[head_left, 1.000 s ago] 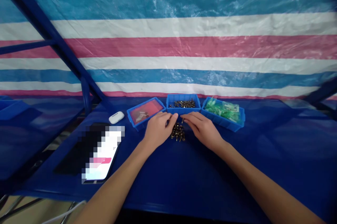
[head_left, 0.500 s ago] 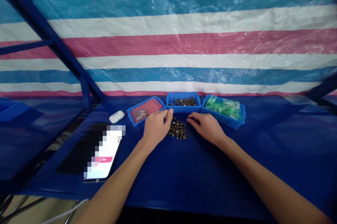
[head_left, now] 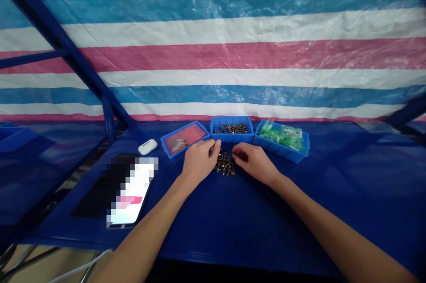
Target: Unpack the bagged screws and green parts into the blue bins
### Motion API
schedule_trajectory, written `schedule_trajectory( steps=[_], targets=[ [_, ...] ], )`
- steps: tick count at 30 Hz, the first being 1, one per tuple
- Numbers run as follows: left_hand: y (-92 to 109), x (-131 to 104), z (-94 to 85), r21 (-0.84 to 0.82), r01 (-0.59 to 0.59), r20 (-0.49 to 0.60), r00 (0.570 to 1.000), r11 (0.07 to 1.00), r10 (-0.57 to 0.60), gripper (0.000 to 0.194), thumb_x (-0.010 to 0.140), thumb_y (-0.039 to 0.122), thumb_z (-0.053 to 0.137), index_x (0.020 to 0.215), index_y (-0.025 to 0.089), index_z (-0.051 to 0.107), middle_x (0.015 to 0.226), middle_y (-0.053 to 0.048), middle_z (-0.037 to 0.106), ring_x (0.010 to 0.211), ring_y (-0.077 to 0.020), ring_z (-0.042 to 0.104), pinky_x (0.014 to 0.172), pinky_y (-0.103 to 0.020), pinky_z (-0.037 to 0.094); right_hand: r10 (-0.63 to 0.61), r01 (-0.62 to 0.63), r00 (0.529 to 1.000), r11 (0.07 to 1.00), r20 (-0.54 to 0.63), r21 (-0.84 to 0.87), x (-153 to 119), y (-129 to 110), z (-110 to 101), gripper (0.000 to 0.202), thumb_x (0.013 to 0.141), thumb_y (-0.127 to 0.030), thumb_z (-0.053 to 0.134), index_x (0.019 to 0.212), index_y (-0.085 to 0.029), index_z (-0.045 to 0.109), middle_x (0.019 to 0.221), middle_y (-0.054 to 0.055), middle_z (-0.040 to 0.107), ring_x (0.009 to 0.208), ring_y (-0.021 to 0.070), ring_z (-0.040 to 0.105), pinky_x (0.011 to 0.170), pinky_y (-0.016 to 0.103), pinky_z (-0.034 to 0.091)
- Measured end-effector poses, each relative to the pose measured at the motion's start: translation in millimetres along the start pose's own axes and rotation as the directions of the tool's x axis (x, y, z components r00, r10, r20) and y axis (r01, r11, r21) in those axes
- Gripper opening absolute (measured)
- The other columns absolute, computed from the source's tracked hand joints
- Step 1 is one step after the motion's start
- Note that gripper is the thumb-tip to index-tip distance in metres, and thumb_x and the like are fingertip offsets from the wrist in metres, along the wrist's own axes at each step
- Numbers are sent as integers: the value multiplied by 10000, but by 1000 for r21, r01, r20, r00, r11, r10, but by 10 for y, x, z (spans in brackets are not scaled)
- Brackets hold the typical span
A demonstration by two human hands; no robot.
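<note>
Loose small bronze-coloured tacks [head_left: 225, 165] with round heads and thin shanks lie in a pile on the blue table. My left hand [head_left: 199, 159] rests at the left edge of this pile, thumb against curled fingers. Whatever it holds is hidden. On the pile's right side is my right hand [head_left: 254, 161], its thumb and fingertips drawn together. Anything in that pinch is too small to make out. Just behind the pile stands a blue bin [head_left: 232, 138] with more of these tacks inside.
A blue bin [head_left: 173, 157] with a reddish flat packet is at the left; another blue bin [head_left: 282, 150] with green plastic bags is at the right. Further left lie a white earbud case [head_left: 147, 147] and a lit phone [head_left: 128, 216]. Striped sheeting [head_left: 233, 56] hangs behind.
My right hand has moved left to the edge of the pile, and its fingertips have drawn together. The left hand has hardly shifted.
</note>
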State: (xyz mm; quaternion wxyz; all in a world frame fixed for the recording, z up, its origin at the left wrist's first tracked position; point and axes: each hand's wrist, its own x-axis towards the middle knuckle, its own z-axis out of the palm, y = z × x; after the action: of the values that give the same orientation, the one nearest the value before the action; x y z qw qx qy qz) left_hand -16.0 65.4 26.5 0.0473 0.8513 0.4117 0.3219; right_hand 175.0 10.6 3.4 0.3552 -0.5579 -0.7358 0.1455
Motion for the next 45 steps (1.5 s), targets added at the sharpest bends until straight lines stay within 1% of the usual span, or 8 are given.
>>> schedule_trajectory(
  steps=[7,11,16,21,27,35,41,45],
  targets=[
    [45,-10,3,-217,-83,137,984,973,114,199,950,306,484,1025,222,648,931,-36,680,884,-190,609,789,-327,474,122,-125,992,828,41,546,-3,-38,-9,185,847,-313,611,981,-187,598,890,33,684,784,152,654,768,330,553],
    [61,-12,32,-341,-41,175,979,939,106,206,950,301,489,1029,214,659,934,-41,692,841,-180,624,754,-314,491,129,-142,989,779,66,611,10,-62,-14,223,862,-346,609,1009,-178,607,894,42,687,761,142,641,686,295,548],
    [46,8,38,-442,48,183,982,896,38,140,913,301,568,946,206,664,823,-3,695,682,-133,613,664,-263,486,136,-108,990,869,-24,483,1,-61,-13,205,887,-330,595,1034,-194,637,918,36,682,789,150,640,649,271,531],
    [36,-2,40,-390,11,159,986,921,56,108,900,275,586,946,216,666,857,-15,674,780,-158,625,700,-282,494,-22,29,998,993,-67,118,-26,-71,-42,221,938,-269,528,1127,-235,637,1026,48,680,898,182,646,778,328,534],
    [20,-32,76,-306,-60,126,987,950,103,86,906,252,571,931,218,646,851,-20,651,834,-178,608,739,-313,493,-182,177,983,968,-10,-177,-48,-87,-58,269,987,-261,430,1169,-209,621,1098,85,649,1022,217,606,908,395,519],
    [65,-22,32,-296,-99,129,981,950,142,141,928,247,522,926,220,661,865,-18,683,816,-174,596,734,-309,477,-205,207,978,948,36,-242,-53,-85,-72,278,988,-210,404,1175,-179,606,1069,105,647,1013,227,610,902,408,530],
    [28,17,-42,-304,59,10,998,951,-59,230,949,318,488,1086,207,636,776,-9,677,662,-127,590,617,-250,455,-262,262,965,948,23,-183,-28,-89,-113,290,989,-229,406,1204,-203,600,1096,85,648,1018,204,615,913,373,514],
    [3,37,-76,-296,85,-10,996,951,-92,251,956,334,470,1078,194,639,758,-10,680,614,-113,567,578,-232,425,-104,11,963,937,-247,-350,64,-59,-162,296,980,-376,448,997,-188,675,885,69,697,789,193,655,691,300,492]
  ],
)
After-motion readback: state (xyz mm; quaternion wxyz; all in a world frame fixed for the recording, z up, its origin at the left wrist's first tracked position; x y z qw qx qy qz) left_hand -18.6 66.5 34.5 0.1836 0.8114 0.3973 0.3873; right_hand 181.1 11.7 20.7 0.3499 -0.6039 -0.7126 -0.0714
